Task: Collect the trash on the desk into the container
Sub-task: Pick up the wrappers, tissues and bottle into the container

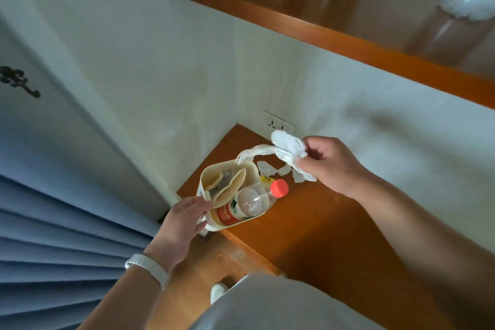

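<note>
A cream plastic container (206, 177) stands at the near left corner of the orange desk (308, 222). Inside it lie a clear bottle (254, 202) with a red cap and red label, and a flat beige piece. My left hand (184, 218) grips the container's near left wall. My right hand (330, 162) is raised over the desk to the right of the container, shut on a crumpled white tissue (289, 149) whose long tail droops to the container's far rim. Small white paper scraps (270, 169) lie on the desk behind the container.
A wall socket (278, 124) sits just behind the desk's far edge. An orange shelf (321, 13) overhangs the desk, carrying a cream device, a jar and a white bag. Blue curtain (53, 236) hangs on the left. Wooden floor and my shoe show below the desk edge.
</note>
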Tool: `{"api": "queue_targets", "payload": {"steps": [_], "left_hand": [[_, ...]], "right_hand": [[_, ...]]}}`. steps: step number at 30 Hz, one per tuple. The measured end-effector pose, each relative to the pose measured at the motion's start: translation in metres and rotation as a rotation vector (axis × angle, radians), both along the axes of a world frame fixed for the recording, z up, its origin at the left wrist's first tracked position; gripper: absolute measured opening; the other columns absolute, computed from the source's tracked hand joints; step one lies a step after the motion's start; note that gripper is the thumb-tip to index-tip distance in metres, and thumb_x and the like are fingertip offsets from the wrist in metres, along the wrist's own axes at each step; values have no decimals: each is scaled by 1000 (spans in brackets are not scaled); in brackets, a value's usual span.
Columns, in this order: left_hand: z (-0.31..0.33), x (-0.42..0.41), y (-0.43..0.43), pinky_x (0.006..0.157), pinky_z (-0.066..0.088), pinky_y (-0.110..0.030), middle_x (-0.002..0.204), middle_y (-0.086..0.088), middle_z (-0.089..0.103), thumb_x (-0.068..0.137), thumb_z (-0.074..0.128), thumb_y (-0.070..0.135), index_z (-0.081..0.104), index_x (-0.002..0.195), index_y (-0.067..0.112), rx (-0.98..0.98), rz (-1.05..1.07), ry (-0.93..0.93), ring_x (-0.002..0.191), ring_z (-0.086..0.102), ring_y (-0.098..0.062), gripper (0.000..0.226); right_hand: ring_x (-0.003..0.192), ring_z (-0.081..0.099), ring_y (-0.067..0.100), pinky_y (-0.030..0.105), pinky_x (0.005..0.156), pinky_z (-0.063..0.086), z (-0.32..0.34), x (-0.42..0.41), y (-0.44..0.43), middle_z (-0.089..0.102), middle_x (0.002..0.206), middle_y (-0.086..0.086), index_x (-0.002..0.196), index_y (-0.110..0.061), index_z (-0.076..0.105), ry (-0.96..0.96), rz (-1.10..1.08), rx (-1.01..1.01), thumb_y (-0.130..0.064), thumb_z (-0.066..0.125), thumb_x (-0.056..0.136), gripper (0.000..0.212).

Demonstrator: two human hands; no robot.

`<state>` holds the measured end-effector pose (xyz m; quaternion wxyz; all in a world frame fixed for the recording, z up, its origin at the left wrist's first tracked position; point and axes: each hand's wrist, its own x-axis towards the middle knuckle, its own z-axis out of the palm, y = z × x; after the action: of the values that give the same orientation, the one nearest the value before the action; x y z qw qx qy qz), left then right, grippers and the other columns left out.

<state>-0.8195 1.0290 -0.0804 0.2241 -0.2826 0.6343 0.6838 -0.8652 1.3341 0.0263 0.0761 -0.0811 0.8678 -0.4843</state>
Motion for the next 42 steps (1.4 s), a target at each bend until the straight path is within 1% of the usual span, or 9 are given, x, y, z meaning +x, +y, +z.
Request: {"api": "queue_targets", "payload": {"steps": [5, 10, 15, 19, 23, 29, 36, 40, 42], "left_hand": [[9, 0, -7, 106, 48, -42, 113, -6, 78, 98, 65, 28, 71, 113, 14, 0, -67, 29, 115, 66, -22, 22], [21, 3, -14, 106, 48, -40, 107, -2, 80, 98, 65, 25, 70, 113, 16, 9, -133, 68, 113, 68, -21, 19], [29, 5, -17, 80, 53, -22, 102, 0, 81, 93, 71, 26, 69, 114, 14, -5, -238, 69, 101, 73, -14, 25], [28, 10, -19, 90, 54, -30, 109, -5, 78, 91, 72, 25, 69, 113, 13, 8, -223, 22, 109, 69, -19, 26], [21, 12, -28, 103, 53, -41, 116, -8, 74, 90, 75, 23, 67, 113, 15, -8, -184, 1, 115, 66, -24, 26], [10, 7, -34, 110, 47, -52, 120, -11, 70, 94, 71, 18, 67, 104, 18, -66, -172, 44, 122, 62, -32, 11], [3, -5, -21, 105, 51, -48, 122, -13, 69, 96, 67, 14, 67, 107, 13, -46, -25, -7, 120, 63, -32, 11], [7, -9, -12, 70, 59, -28, 99, -9, 78, 98, 63, 13, 69, 95, 18, -97, 34, -55, 98, 73, -18, 8], [10, -9, -8, 56, 56, -20, 85, 2, 81, 98, 63, 20, 69, 99, 22, -111, 14, -67, 78, 76, -9, 7]], "right_hand": [[54, 45, 5, 20, 50, 35, 12, 0, -37, 52, 60, -12, 74, -16, 64, -37, 194, 17, -18, 66, 82, 8], [51, 37, 10, 30, 49, 32, 2, -15, -83, 50, 61, -1, 68, -19, 51, 28, 359, 384, -21, 56, 81, 15], [60, 52, 20, 38, 52, 40, -14, -25, -125, 58, 70, 1, 62, -24, 48, 92, 525, 719, -14, 49, 84, 24], [68, 58, 16, 30, 52, 41, -23, -25, -141, 63, 79, -5, 88, -26, 65, 163, 581, 819, -25, 56, 93, 11], [81, 61, 9, 31, 67, 52, -26, -25, -132, 65, 94, -14, 109, -30, 66, 72, 497, 643, -38, 61, 89, 22], [87, 61, -3, 26, 75, 52, -36, -35, -81, 63, 99, -23, 110, -38, 64, -41, 269, 406, -50, 67, 84, 29], [92, 59, 12, 28, 73, 50, -112, -51, 1, 63, 119, -2, 129, -20, 57, -200, -51, 532, -32, 57, 93, 38], [82, 58, 13, 18, 53, 37, -158, -55, 32, 53, 134, 5, 134, -20, 54, -267, -158, 653, -24, 63, 90, 45], [79, 63, 14, 19, 51, 42, -177, -58, 42, 47, 141, 5, 137, -21, 51, -262, -174, 684, -23, 66, 88, 51]]}}
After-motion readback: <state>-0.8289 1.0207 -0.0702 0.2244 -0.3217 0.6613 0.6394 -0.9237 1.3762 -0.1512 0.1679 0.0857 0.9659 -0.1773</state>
